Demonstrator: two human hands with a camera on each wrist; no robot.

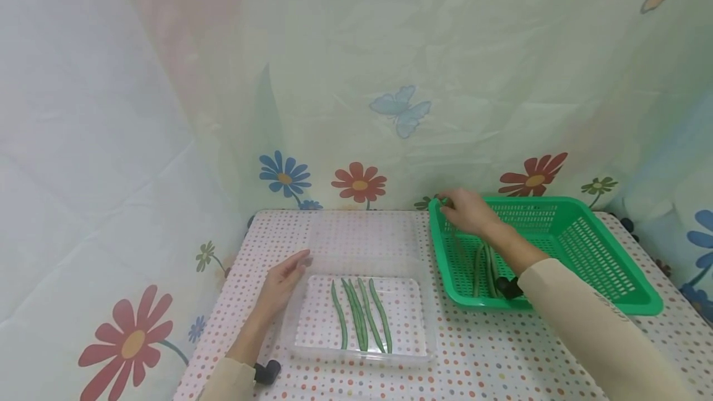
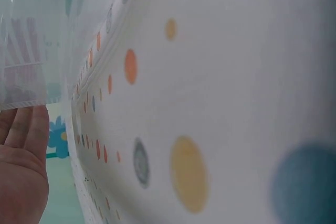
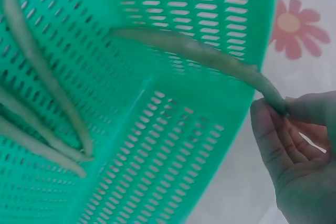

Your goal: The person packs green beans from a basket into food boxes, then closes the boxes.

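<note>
Between thumb and fingers, my right hand (image 1: 468, 210) pinches one end of a green bean (image 3: 194, 51) at the far left corner of a green plastic basket (image 1: 437, 252). The rest of that bean hangs inside the basket. Several other beans (image 1: 490, 271) lie on the basket floor, partly hidden by my wrist. My left hand (image 1: 281, 280) is at the left side of a clear plastic box (image 1: 359, 356); its fingers (image 2: 21, 127) look straight against the plastic edge in the left wrist view. Inside the box, several green beans (image 1: 356, 314) lie side by side, roughly lengthwise.
The box's clear lid (image 1: 362, 234) is folded back toward the wall, flat on the dotted tablecloth (image 1: 468, 357). A flower-printed curtain (image 1: 345, 110) rises directly behind the table. The basket stands to the right of the box with a narrow gap between them.
</note>
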